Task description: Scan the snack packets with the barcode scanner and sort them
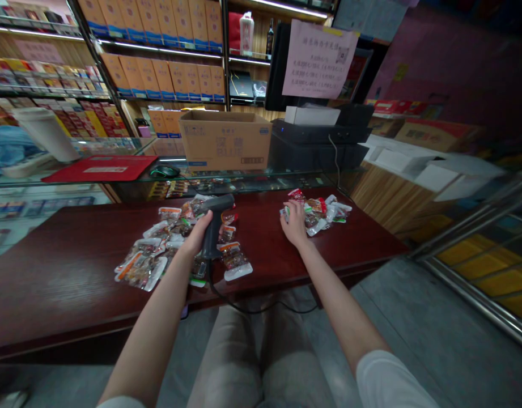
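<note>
My left hand [196, 233] is wrapped round a black barcode scanner [211, 235], its head pointing to the upper right. The scanner's cable [237, 309] hangs over the front edge of the table. Beneath and around that hand lies a large pile of small clear food packets [144, 263], some with orange or green strips. One packet [235, 260] lies at the pile's right side. My right hand [295, 224] rests on the left side of a smaller pile of similar packets [324, 212], some with red ends. Its fingers are spread over them; the fingertips are partly hidden among the packets.
Behind the dark red table [264, 243] runs a glass counter with an open cardboard box [226, 141], a red mat [101, 169], a computer mouse [165, 171] and a white cup [48, 133]. A monitor [281, 68] bears a paper sign. A metal rack [477, 238] stands at the right.
</note>
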Motion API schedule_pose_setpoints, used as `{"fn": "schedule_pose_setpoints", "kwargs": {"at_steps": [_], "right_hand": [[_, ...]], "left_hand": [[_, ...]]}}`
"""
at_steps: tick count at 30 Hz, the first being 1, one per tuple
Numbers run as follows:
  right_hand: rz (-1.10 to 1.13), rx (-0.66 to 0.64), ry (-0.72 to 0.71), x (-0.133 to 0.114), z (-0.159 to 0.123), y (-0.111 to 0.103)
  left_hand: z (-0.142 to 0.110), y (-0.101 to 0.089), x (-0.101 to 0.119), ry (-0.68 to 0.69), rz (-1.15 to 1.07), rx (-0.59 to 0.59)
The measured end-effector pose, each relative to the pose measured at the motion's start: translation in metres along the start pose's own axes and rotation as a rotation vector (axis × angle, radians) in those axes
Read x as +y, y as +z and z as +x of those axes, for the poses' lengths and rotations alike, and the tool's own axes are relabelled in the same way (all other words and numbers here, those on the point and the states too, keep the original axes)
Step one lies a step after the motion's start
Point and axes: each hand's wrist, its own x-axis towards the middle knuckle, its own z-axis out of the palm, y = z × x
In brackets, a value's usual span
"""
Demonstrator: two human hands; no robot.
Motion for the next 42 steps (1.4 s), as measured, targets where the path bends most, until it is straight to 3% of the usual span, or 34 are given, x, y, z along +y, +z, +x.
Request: {"fn": "schedule_pose_setpoints", "kwargs": {"at_steps": [4, 7, 11, 14, 17, 21, 26, 31, 35, 42], "right_hand": [[0.100, -0.203, -0.004, -0.037, 0.011, 0.010], [0.294, -0.451, 0.152, -0.069, 0.022, 0.037], [0.378, -0.488, 0.277, -0.092, 0.032, 0.077], [0.447, -0.453, 0.360, -0.092, 0.033, 0.097], [0.558, -0.390, 0.433, -0.082, 0.032, 0.103], [0.733, -0.299, 0.516, -0.061, 0.035, 0.086], [0.880, -0.213, 0.596, -0.014, 0.031, 0.035], [1.028, -0.054, 0.557, 0.031, 0.009, -0.004], [0.904, 0.018, 0.441, 0.042, -0.007, -0.007], [0.858, 0.006, 0.271, 0.030, -0.011, -0.002]], "left_hand": [[0.002, -0.002, -0.003, -0.007, 0.019, -0.010], [0.004, -0.003, -0.004, -0.007, 0.035, -0.012], [0.005, -0.005, -0.005, 0.001, 0.005, -0.008], [0.005, -0.005, -0.004, 0.003, -0.017, 0.007], [0.005, -0.006, -0.003, 0.004, -0.024, -0.006], [0.005, -0.006, -0.003, 0.017, -0.050, 0.000], [0.003, 0.000, 0.000, 0.036, -0.062, -0.008], [-0.001, 0.009, 0.003, 0.033, -0.042, -0.019], [-0.003, 0.014, 0.002, -0.002, 0.019, -0.056], [-0.002, 0.020, -0.006, -0.046, 0.049, -0.105]]}}
